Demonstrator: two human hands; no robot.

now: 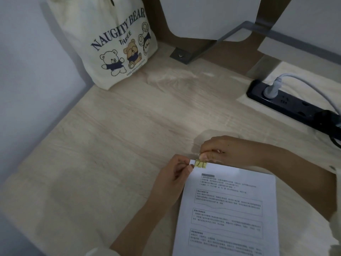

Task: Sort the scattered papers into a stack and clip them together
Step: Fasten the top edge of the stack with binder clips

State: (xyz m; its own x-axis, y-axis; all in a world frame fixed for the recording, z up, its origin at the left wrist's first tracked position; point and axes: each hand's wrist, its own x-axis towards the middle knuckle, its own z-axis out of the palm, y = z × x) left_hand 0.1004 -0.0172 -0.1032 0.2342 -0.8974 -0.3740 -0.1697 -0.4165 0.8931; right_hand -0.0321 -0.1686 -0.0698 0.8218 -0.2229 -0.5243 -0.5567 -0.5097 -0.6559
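Observation:
A stack of white printed papers (228,206) lies on the light wooden desk (114,145) at the lower right, its edges lined up. A small yellow binder clip (201,164) sits on the stack's top left corner. My left hand (173,180) pinches that corner from the left, fingers curled at the paper's edge. My right hand (228,150) comes in from the right, and its fingertips pinch the clip's wire handle just above the yellow body.
A cream tote bag (110,39) with bear prints stands at the back left against the wall. A black power strip (295,106) with a white plug and cable lies at the right. A grey metal bracket (203,48) is bolted to the desk at the back.

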